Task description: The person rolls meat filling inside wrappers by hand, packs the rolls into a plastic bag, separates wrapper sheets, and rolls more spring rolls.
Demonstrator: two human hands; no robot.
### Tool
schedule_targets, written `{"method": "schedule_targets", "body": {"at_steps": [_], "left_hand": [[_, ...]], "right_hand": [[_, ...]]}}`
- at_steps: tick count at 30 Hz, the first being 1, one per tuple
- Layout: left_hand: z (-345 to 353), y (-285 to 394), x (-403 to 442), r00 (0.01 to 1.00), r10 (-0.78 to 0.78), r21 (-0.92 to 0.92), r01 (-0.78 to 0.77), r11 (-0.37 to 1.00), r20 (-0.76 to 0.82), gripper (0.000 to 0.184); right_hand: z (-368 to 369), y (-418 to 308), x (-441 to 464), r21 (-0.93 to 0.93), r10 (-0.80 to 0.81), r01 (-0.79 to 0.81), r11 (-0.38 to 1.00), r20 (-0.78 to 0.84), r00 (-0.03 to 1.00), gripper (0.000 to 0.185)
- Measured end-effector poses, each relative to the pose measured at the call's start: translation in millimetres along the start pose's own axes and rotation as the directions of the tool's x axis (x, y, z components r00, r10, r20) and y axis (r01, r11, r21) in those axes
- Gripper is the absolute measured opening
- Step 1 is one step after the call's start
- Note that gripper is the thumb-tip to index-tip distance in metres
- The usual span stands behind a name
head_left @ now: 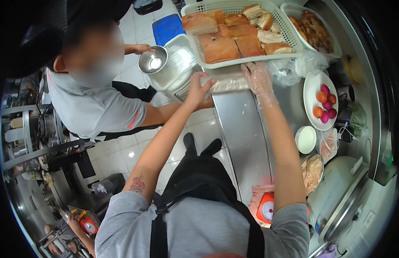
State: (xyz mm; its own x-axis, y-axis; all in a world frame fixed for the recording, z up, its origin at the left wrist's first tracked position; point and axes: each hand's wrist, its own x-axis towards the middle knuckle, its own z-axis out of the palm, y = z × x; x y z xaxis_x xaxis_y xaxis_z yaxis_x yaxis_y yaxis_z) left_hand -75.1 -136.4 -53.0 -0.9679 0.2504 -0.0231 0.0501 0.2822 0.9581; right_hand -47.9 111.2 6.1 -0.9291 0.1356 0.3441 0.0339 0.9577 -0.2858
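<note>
Though near plastic roll [229,85], left grip [200,89] apart, right gloved grip [258,80] at tray rim [227,64], hold unclear

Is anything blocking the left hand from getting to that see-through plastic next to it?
Nothing visible does: the left hand is open right beside one end of the clear plastic, and the gloved right hand is at the other end.

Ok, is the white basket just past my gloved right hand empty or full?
Mostly full. Meat pieces cover most of the bottom of the white basket, though bare mesh shows at its right side.
</note>
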Motion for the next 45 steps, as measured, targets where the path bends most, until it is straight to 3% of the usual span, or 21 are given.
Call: {"method": "schedule_targets", "body": {"at_steps": [2,5,7,9,11,14,17,18,19,20,23,25,26,29,31,33,35,38,42,44,45], "left_hand": [[15.2,-4.5,-0.6,0.988,0.125,0.067,-0.12,0.991,-0.09,0.04],[39.9,1.8,-2.1,0.953,0.209,0.1,-0.19,0.977,-0.222,0.037],[45.9,4.3,-6.0,0.932,0.21,0.139,-0.176,0.975,-0.296,0.037],[41.2,10.7,-2.2,0.939,0.186,0.121,-0.156,0.98,-0.29,0.036],[34.6,15.7,1.3,0.946,0.173,0.134,-0.141,0.981,-0.273,0.035],[32.4,25.0,2.4,0.952,0.18,0.212,-0.128,0.969,-0.248,0.033],[44.0,43.8,3.4,0.937,0.211,0.276,-0.132,0.952,-0.279,0.031],[50.1,49.6,5.5,0.926,0.213,0.258,-0.133,0.957,-0.311,0.031],[54.2,54.6,5.1,0.915,0.21,0.24,-0.13,0.962,-0.345,0.03],[53.9,58.5,-2.7,0.928,0.213,0.46,-0.052,0.886,-0.306,0.042],[42.5,97.0,-55.6,0.848,0.462,0.477,-0.303,0.825,-0.261,0.07],[42.9,117.9,-97.0,0.855,0.516,0.256,-0.488,0.835,-0.051,0.084],[46.1,133.6,-114.6,0.853,0.522,0.287,-0.507,0.813,0.028,0.08],[59.4,121.3,-130.4,0.912,0.323,-0.064,-0.317,0.946,0.252,0.065],[55.3,102.6,-132.8,0.927,0.174,-0.385,-0.036,0.922,0.331,0.052],[34.2,89.1,-153.4,0.951,0.016,-0.655,0.201,0.728,0.31,0.036],[-8.5,94.3,-178.6,0.927,-0.214,-0.809,0.374,0.453,0.309,0.029],[-35.9,43.0,-216.1,0.851,-0.306,-0.879,0.47,0.079,0.428,0.027],[-95.6,-2.5,-262.8,0.716,-0.397,-0.819,0.516,-0.252,0.574,0.025],[-101.7,-58.4,-286.3,0.748,-0.513,-0.896,0.43,-0.109,0.421,0.023],[-111.9,-66.3,-296.8,0.749,-0.558,-0.912,0.41,-0.034,0.357,0.022]], "right_hand": [[-3.6,9.8,-9.8,0.083,-0.014,0.032,0.996,-0.216,0.976,0.032],[-31.6,10.5,-24.9,-0.078,0.19,-0.278,0.957,-0.555,0.81,0.039],[-33.0,25.9,-20.2,-0.25,0.112,-0.31,0.917,-0.587,0.802,0.038],[-28.7,59.9,-20.7,-0.224,0.245,-0.404,0.887,-0.514,0.822,0.036],[-8.6,105.3,-32.1,-0.04,0.538,-0.568,0.822,-0.275,0.797,0.031],[-42.0,86.2,-55.7,0.577,0.742,-0.511,0.637,-0.279,0.61,0.027],[-45.5,85.1,-102.8,0.742,0.727,-0.399,0.538,-0.17,0.665,0.04],[-57.2,75.9,-112.4,0.378,0.648,-0.554,0.742,-0.192,0.737,0.038],[-66.2,67.2,-125.3,0.245,0.607,-0.559,0.792,-0.22,0.763,0.038],[-77.7,60.2,-139.7,0.209,0.576,-0.539,0.816,-0.222,0.786,0.037],[-133.2,40.2,-171.5,0.734,0.588,-0.37,0.57,-0.049,0.807,0.035],[-173.2,29.4,-177.5,0.89,0.432,-0.296,0.346,0.129,0.893,0.034],[-189.1,25.8,-174.3,0.924,0.298,-0.3,0.239,0.224,0.928,0.034],[-214.2,18.5,-155.6,0.885,-0.077,-0.413,0.215,0.437,0.896,0.033],[-206.6,12.9,-153.7,0.783,-0.09,-0.389,0.484,0.487,0.869,0.038],[-191.3,7.3,-157.9,0.614,-0.07,-0.296,0.731,0.5,0.863,0.053],[-158.1,-37.7,-163.0,0.672,0.04,-0.642,0.368,0.679,0.733,0.064],[-102.0,-100.8,-172.2,0.714,-0.215,-0.578,0.397,0.684,0.697,0.077],[-53.0,-202.9,-187.2,0.633,-0.386,-0.622,0.462,0.774,0.501,0.061],[-12.0,-219.2,-202.6,0.671,-0.446,-0.383,0.634,0.723,0.528,0.048],[-7.4,-241.7,-201.5,0.671,-0.464,-0.403,0.623,0.731,0.501,0.041]]}}
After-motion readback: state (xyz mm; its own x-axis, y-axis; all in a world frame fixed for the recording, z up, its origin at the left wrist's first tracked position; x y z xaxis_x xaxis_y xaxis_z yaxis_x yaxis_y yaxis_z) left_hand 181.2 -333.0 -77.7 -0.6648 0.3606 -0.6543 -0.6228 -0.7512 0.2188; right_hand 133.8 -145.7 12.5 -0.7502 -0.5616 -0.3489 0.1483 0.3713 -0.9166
